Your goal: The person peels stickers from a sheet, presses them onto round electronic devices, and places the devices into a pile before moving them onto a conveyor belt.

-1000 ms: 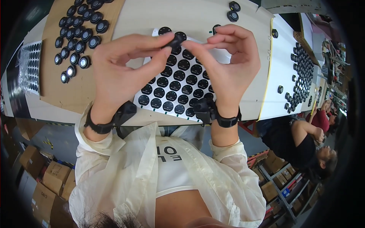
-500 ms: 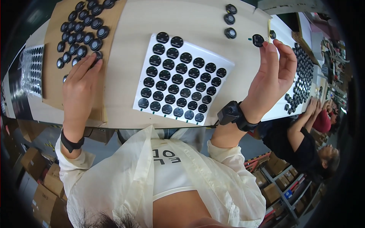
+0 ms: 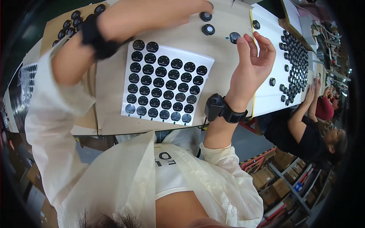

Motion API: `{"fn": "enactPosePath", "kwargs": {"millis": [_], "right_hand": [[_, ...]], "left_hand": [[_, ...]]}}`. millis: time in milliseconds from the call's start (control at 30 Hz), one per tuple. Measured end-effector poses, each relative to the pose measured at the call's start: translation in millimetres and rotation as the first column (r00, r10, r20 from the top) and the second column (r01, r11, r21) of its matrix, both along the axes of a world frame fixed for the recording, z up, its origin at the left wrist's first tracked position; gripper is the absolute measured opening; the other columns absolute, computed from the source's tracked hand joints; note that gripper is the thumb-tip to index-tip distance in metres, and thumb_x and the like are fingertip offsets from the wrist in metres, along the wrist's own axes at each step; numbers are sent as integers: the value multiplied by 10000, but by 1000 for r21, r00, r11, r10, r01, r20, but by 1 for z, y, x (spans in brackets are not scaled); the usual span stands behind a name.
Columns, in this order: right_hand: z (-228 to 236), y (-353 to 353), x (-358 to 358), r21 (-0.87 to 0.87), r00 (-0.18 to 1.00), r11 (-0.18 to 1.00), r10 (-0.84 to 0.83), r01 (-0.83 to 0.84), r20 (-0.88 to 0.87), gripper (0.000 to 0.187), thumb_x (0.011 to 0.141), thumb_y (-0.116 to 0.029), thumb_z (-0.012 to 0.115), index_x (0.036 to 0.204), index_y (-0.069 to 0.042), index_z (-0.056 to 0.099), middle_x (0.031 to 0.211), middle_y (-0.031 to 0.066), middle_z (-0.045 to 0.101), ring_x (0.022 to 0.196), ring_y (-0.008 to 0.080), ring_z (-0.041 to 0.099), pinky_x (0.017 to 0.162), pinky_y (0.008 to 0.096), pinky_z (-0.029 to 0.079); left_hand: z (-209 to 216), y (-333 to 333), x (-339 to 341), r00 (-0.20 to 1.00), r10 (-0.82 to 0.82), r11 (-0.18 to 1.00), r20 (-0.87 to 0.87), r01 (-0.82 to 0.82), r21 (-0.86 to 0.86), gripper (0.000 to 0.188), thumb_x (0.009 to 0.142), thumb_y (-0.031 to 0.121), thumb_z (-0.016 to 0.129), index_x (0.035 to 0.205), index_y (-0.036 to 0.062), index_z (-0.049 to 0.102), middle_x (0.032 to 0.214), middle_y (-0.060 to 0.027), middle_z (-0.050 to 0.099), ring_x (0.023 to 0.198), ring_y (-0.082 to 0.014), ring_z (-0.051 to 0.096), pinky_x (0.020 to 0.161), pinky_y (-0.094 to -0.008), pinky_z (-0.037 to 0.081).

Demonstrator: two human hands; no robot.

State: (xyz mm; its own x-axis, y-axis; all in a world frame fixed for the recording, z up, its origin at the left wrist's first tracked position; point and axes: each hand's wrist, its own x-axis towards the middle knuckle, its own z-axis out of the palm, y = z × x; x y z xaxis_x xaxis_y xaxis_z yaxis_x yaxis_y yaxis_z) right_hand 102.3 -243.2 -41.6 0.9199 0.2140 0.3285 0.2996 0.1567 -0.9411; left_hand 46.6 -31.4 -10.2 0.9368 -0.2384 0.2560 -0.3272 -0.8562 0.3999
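One left hand (image 3: 152, 17), one right hand (image 3: 251, 62), two plainly seen black discs (image 3: 208, 29) between them, one white sheet (image 3: 182, 55) bearing thirty-eight round black labels (image 3: 158, 82), and one loose black label (image 3: 234, 37) are in view.

Large dark capital letters (image 3: 171, 162) across the white shirt (image 3: 173, 180)

The label sheet (image 3: 163, 83) lies on the table (image 3: 110, 87), right of the cardboard (image 3: 87, 121) (pucks (image 3: 76, 14) sit on that).
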Motion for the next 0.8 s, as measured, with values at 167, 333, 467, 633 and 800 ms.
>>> {"fn": "enactPosePath", "kwargs": {"millis": [167,333,467,633,800], "right_hand": [[-2,7,-1,20,998,999,51,-50,-23,398,776,82,663,1112,11,464,1133,136,508,978,194,586,815,268,505],[2,6,-3,28,995,997,70,-68,-72,399,778,82,662,1115,12,460,1132,134,509,979,194,586,818,267,502],[1,9,-4,44,993,993,109,-107,-40,400,780,80,660,1121,16,462,1144,136,509,979,194,587,825,269,502],[3,11,-8,49,976,982,185,-181,-111,400,785,74,658,1131,8,467,1156,135,509,998,192,579,834,273,499],[18,21,-24,246,891,915,378,-319,-252,418,767,92,658,1129,4,469,1153,132,502,1001,192,567,808,268,498]], "left_hand": [[-24,-13,47,997,-71,983,-7,71,171,138,797,99,596,852,-28,601,921,-187,577,829,-345,613,743,-411,494],[-36,-14,53,997,2,991,-80,9,132,112,788,91,601,828,-13,610,887,-180,573,836,-347,608,750,-409,492],[-22,-2,28,988,34,997,-153,-23,73,92,783,75,594,831,0,619,897,-181,575,837,-347,604,746,-407,492],[3,10,-12,974,132,989,-185,-142,-45,166,771,52,586,925,13,631,957,-189,575,869,-352,592,772,-393,489],[22,15,-65,971,102,811,-216,-206,-547,349,758,44,594,1107,44,608,1009,-197,564,936,-361,573,849,-376,468]]}}
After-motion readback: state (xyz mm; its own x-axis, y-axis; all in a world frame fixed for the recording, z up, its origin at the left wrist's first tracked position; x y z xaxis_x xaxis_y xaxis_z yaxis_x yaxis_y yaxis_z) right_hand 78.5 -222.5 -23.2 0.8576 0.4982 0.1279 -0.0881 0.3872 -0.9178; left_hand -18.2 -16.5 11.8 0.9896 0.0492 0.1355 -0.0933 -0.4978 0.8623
